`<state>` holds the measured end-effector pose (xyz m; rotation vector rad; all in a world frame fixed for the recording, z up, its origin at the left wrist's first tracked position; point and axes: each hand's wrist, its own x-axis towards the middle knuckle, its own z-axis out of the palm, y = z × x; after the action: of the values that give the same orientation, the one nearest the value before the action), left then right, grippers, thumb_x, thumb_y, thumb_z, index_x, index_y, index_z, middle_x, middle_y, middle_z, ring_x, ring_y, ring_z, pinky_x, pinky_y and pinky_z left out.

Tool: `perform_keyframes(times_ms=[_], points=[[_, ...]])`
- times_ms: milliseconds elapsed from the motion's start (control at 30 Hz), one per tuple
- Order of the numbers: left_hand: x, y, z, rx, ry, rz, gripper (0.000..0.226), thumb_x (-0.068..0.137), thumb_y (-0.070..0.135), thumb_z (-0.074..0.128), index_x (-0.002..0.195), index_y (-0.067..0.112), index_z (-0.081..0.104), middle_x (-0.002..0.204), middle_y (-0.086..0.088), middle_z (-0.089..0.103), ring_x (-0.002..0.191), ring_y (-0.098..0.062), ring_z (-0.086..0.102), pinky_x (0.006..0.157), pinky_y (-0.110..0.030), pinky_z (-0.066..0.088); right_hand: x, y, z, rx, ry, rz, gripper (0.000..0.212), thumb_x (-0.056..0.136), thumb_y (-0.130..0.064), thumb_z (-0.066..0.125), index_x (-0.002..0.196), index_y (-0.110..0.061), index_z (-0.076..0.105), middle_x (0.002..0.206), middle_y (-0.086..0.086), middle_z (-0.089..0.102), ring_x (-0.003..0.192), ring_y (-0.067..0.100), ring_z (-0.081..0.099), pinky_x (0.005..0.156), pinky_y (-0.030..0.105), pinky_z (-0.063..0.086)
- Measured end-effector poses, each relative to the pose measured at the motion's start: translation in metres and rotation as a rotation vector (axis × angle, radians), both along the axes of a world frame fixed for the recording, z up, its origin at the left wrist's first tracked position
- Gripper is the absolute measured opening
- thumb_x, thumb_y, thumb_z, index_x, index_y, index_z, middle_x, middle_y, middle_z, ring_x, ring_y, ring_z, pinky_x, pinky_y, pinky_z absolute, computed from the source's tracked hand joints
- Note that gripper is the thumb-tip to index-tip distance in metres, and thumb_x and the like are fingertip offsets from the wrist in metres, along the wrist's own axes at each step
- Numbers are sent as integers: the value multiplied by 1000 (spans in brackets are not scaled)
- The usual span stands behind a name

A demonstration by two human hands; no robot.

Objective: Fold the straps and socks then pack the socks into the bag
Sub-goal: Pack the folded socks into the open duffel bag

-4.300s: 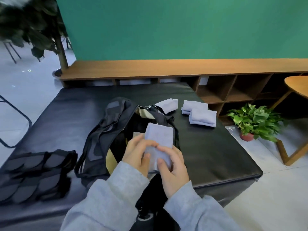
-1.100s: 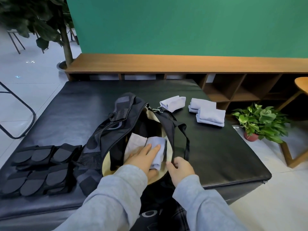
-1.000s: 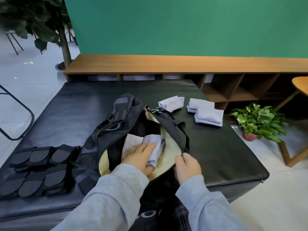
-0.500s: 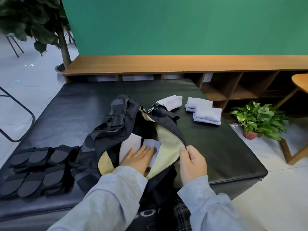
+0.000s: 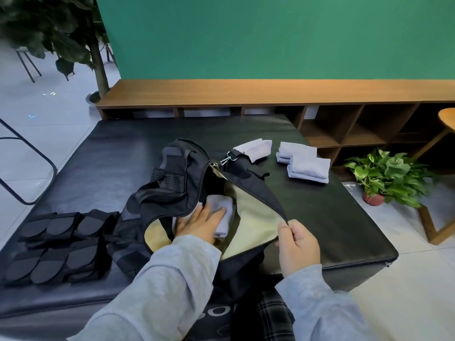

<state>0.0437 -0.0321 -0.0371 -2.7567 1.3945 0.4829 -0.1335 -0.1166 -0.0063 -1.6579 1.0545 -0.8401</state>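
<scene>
green wall [image 5: 270, 35] behind | wooden shelf unit [image 5: 246, 93] w/ open cubbies along it | potted plant [image 5: 391, 177] on floor, R of black desk [image 5: 110, 153] | tree [image 5: 56, 33] far L | wooden table leg [image 5: 429, 226] R edge

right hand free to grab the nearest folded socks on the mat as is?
Probably not yet: the right hand is pinching the bag edge open. The path to the socks looks clear over bare mat once it lets go.
</scene>
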Motion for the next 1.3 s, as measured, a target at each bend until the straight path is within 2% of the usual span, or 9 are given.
perform_keyframes(times_ms=[300,533,667,833,933,1000,1100,1200,1300], points=[[-5,16,-6,-35,87,-14,54,99,41,23,145,43,-5,156,12,-10,143,-7,-11,116,-41,-6,10,4,-9,89,-6,31,36,92,-13,49,61,-9,31,59,8,38,46,7,24,40,15,24],[6,0,-7,57,78,31,56,97,23,16,145,40,-7,155,16,-12,142,-4,-8,115,-35,1,15,-13,-49,281,180,83,29,88,-17,56,64,-13,40,61,0,52,59,17,43,58,28,37],[3,2,-18,21,76,68,52,98,31,11,142,46,-12,153,20,-17,140,0,-10,115,-33,0,21,-19,-41,205,-29,31,16,85,-9,64,84,-16,50,75,-3,52,68,11,49,61,9,40],[7,0,-25,31,137,85,53,98,33,13,139,51,-14,152,20,-19,140,-1,-13,114,-36,-5,49,-58,5,62,-282,-72,16,91,-11,56,78,-19,52,77,-5,55,69,4,50,69,18,44],[5,2,-25,-55,244,126,42,99,41,7,134,58,-9,151,26,-10,139,3,-9,112,-33,-6,77,-97,24,69,-174,-57,17,91,-12,51,78,-22,53,77,-9,54,76,10,51,78,30,45],[1,2,-22,-87,246,116,40,99,42,5,132,59,-9,151,27,-10,139,4,-8,113,-32,-4,95,-117,29,18,-35,15,14,91,-10,48,87,-19,59,83,-7,56,84,12,51,83,27,44],[7,1,-26,-15,199,106,49,100,38,11,139,47,-18,151,24,-17,140,-1,-13,113,-37,-7,119,-141,25,-115,216,155,26,90,-7,44,103,-13,66,99,1,60,94,16,53,76,18,38],[9,2,-22,46,189,51,53,101,34,17,127,33,-30,141,26,-28,140,-6,-21,112,-41,-13,141,-166,8,-139,416,258,21,86,-11,44,87,-16,65,84,7,59,81,25,52,62,29,38],[6,-2,-19,34,214,83,54,100,33,15,139,44,-21,147,25,-23,140,-2,-16,113,-34,-9,163,-185,-11,-226,536,287,20,84,-19,49,100,-12,60,93,9,56,89,25,49,72,27,36]])
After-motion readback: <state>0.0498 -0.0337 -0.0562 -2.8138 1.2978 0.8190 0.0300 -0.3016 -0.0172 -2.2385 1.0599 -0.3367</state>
